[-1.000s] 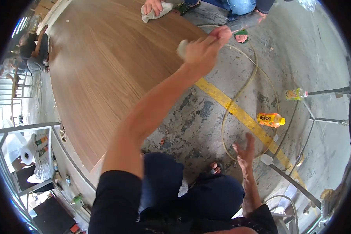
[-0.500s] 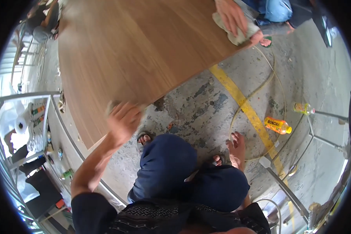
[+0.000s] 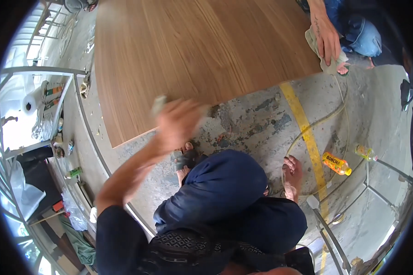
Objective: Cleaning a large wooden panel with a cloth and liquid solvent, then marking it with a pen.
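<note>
A large wood-grain board [image 3: 188, 50] lies in front of me. My left hand [image 3: 179, 121], smeared by motion, is over its near edge and closed on a pale cloth [image 3: 159, 104], which pokes out past the fingers against the board. Most of the cloth is hidden under the hand. My right hand [image 3: 292, 176] rests beside my right knee, above the floor, fingers loosely bent and apart, with nothing visible in it. At the board's far right corner, a co-worker's hand [image 3: 325, 39] presses another pale cloth [image 3: 313, 43].
An orange bottle with a yellow cap [image 3: 336, 163] and a yellow-green bottle [image 3: 365, 152] lie at the right, near a coiled hose [image 3: 316, 123] and a yellow floor line [image 3: 303, 121]. Metal frames stand at the left [image 3: 80, 103] and lower right [image 3: 332, 240].
My left hand has swept the cloth rightward and away from me along the board's near edge. The whole view has shifted. My right hand stays by the knee.
</note>
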The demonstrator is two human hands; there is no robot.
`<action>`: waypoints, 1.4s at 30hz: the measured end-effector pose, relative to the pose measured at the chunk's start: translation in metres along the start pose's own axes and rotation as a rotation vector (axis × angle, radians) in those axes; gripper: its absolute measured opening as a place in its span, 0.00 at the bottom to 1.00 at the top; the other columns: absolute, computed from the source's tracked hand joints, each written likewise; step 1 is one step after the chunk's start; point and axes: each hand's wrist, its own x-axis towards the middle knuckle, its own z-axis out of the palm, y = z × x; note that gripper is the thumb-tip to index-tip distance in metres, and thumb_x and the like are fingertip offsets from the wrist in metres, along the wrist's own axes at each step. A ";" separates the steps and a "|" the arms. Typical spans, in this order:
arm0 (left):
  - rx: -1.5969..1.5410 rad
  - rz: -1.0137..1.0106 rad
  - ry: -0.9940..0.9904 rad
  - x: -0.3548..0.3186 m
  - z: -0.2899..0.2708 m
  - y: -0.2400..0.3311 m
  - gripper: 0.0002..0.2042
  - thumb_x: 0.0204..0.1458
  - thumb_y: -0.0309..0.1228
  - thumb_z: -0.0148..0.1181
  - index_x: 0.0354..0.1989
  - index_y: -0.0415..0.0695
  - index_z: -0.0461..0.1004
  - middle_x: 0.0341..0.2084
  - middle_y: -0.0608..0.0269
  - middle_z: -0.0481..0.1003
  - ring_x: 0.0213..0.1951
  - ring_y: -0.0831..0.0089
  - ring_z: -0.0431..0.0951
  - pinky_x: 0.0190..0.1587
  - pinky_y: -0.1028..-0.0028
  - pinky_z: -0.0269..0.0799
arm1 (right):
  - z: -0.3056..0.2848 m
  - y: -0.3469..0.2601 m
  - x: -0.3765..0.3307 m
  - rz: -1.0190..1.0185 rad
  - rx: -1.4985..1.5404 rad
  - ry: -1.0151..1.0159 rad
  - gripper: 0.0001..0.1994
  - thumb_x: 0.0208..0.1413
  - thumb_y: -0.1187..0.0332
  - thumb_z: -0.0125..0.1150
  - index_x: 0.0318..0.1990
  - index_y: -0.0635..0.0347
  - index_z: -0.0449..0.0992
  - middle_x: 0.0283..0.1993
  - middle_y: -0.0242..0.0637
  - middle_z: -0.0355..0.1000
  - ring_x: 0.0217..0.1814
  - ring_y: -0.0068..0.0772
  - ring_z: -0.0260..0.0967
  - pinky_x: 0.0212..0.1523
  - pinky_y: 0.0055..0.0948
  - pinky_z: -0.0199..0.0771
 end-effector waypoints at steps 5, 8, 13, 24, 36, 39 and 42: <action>-0.048 -0.040 -0.073 -0.061 -0.050 -0.034 0.07 0.37 0.23 0.66 0.24 0.42 0.74 0.22 0.63 0.72 0.21 0.67 0.71 0.23 0.70 0.64 | 0.019 0.031 0.015 -0.060 -0.018 -0.055 0.14 0.56 0.75 0.58 0.50 0.68 0.72 0.44 0.41 0.76 0.46 0.26 0.73 0.46 0.23 0.72; -0.041 0.066 -0.029 0.025 0.006 0.002 0.06 0.40 0.25 0.63 0.28 0.44 0.76 0.23 0.64 0.70 0.24 0.67 0.72 0.26 0.68 0.66 | 0.042 0.020 0.035 -0.073 -0.057 -0.069 0.09 0.56 0.73 0.59 0.42 0.67 0.77 0.37 0.37 0.77 0.40 0.20 0.71 0.40 0.20 0.71; -0.096 0.052 -0.154 0.176 0.107 0.053 0.04 0.45 0.29 0.58 0.31 0.49 0.74 0.32 0.65 0.72 0.35 0.63 0.76 0.35 0.63 0.73 | 0.083 0.010 0.070 -0.182 -0.096 -0.225 0.08 0.57 0.72 0.58 0.42 0.64 0.76 0.33 0.33 0.76 0.35 0.23 0.72 0.40 0.24 0.73; -0.168 -0.028 -0.167 -0.007 -0.015 -0.019 0.05 0.45 0.18 0.61 0.28 0.41 0.72 0.25 0.56 0.73 0.27 0.60 0.74 0.32 0.67 0.70 | 0.089 0.050 0.014 -0.099 -0.100 -0.115 0.05 0.51 0.70 0.60 0.35 0.60 0.78 0.24 0.38 0.74 0.26 0.29 0.71 0.31 0.29 0.71; 0.062 0.053 -0.213 0.148 0.114 0.015 0.10 0.51 0.34 0.64 0.35 0.40 0.78 0.31 0.57 0.78 0.34 0.63 0.78 0.40 0.68 0.73 | 0.025 -0.024 -0.056 -0.204 0.153 0.359 0.05 0.47 0.69 0.58 0.29 0.61 0.76 0.27 0.45 0.74 0.30 0.50 0.72 0.33 0.42 0.71; 0.008 0.039 -0.165 0.094 0.072 -0.013 0.08 0.51 0.31 0.65 0.30 0.38 0.78 0.23 0.58 0.75 0.26 0.65 0.76 0.30 0.70 0.73 | 0.003 -0.026 -0.131 -0.077 0.137 0.503 0.04 0.50 0.72 0.60 0.32 0.61 0.77 0.28 0.43 0.75 0.30 0.47 0.74 0.33 0.37 0.73; 0.050 0.208 -0.151 0.110 0.075 -0.019 0.08 0.52 0.32 0.64 0.28 0.40 0.78 0.21 0.60 0.74 0.23 0.66 0.75 0.28 0.71 0.72 | -0.025 -0.023 -0.208 0.182 0.152 0.709 0.06 0.54 0.72 0.61 0.39 0.61 0.79 0.34 0.43 0.77 0.34 0.31 0.77 0.33 0.28 0.73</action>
